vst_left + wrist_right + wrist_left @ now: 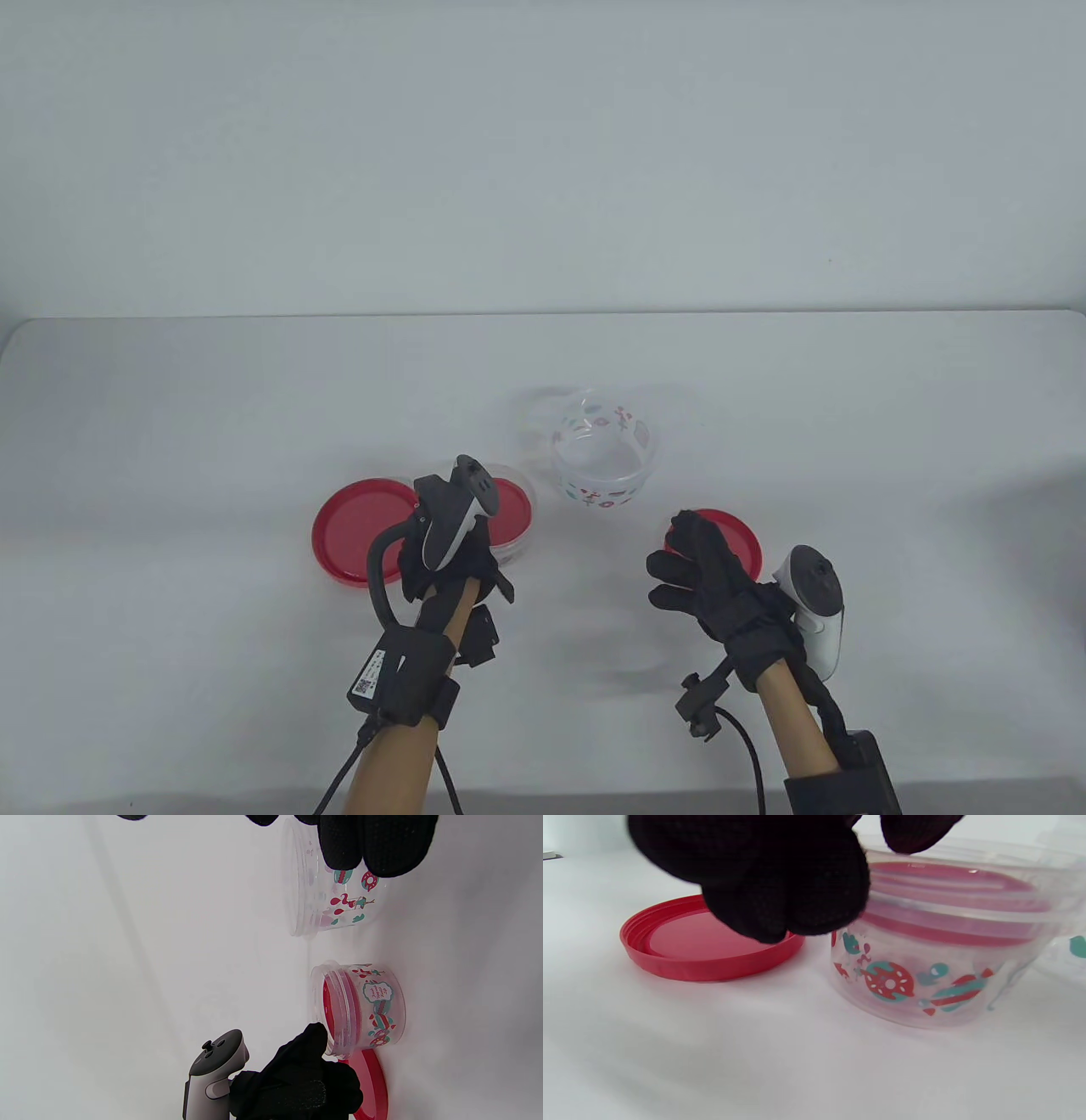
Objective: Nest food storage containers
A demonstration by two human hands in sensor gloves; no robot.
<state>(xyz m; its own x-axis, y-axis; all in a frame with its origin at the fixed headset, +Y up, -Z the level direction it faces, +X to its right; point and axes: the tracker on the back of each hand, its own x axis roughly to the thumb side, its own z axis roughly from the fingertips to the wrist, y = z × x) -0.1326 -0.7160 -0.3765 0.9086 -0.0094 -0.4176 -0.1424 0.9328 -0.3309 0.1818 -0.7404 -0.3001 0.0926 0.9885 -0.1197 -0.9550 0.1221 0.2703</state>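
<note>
The left hand (450, 552) hovered, grasping nothing, over a container (937, 955) with a red lid (950, 899) inside; another lid (361, 531) lay just left. The right hand (704, 577), fingers spread and empty, hung above a small lid (734, 531). An open container (602, 454) stood farther back between the hands.

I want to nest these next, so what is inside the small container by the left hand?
A red lid shows through the small container, lying inside it. Anything beneath that lid is hidden.
</note>
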